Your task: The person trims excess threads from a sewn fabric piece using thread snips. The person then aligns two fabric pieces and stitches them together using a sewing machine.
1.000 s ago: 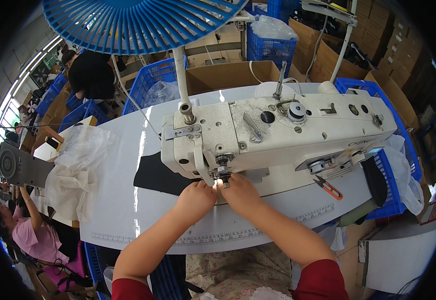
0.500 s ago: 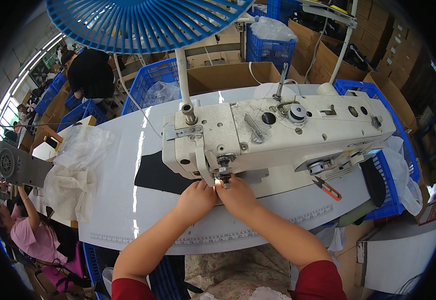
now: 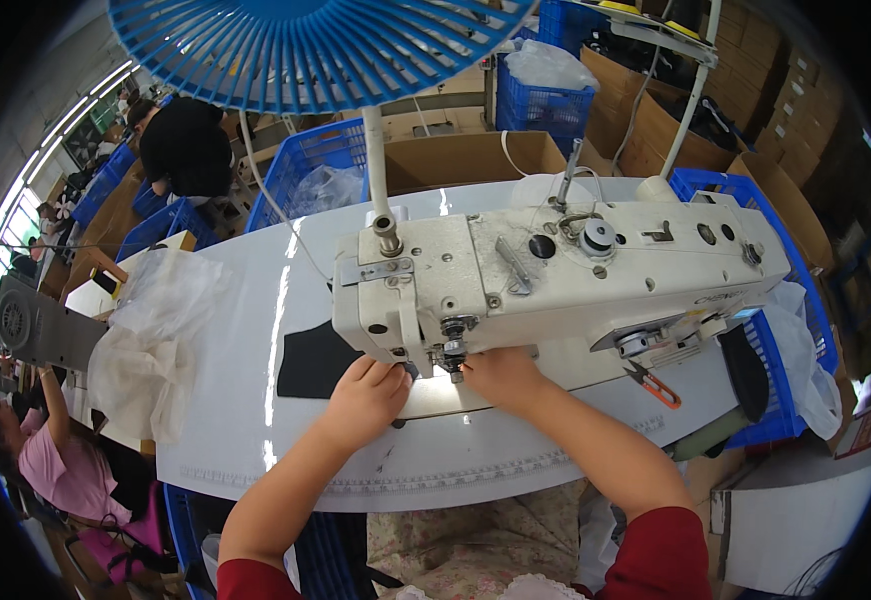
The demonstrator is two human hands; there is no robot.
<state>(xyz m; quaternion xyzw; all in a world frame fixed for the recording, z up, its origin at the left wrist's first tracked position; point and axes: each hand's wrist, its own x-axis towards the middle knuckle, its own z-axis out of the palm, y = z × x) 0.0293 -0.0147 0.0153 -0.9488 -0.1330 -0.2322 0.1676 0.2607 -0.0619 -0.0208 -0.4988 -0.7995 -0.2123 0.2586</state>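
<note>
A flat black fabric piece (image 3: 308, 362) lies on the white sewing table, left of and partly beneath the head of a white sewing machine (image 3: 596, 255). My left hand (image 3: 368, 400) is closed on the near right edge of this piece, its fingers bent. Just right of the needle and presser foot (image 3: 455, 355), my right hand (image 3: 506, 378) rests on the machine bed with its fingers curled in. Its fingertips are mostly hidden, and I cannot make out what they hold. Bare bed shows between my two hands.
Orange-handled thread snips (image 3: 653, 384) lie right of my right hand. A printed ruler strip (image 3: 436, 480) follows the table's near edge. Crumpled clear plastic bags (image 3: 151, 350) are at the left, blue crates (image 3: 316, 160) behind. A blue fan guard (image 3: 316, 60) hangs overhead. Co-workers sit at the left.
My hands have moved apart: the left one went left and slightly nearer, the right one went right. Less of the black fabric shows left of the machine. The whole view has shifted slightly.
</note>
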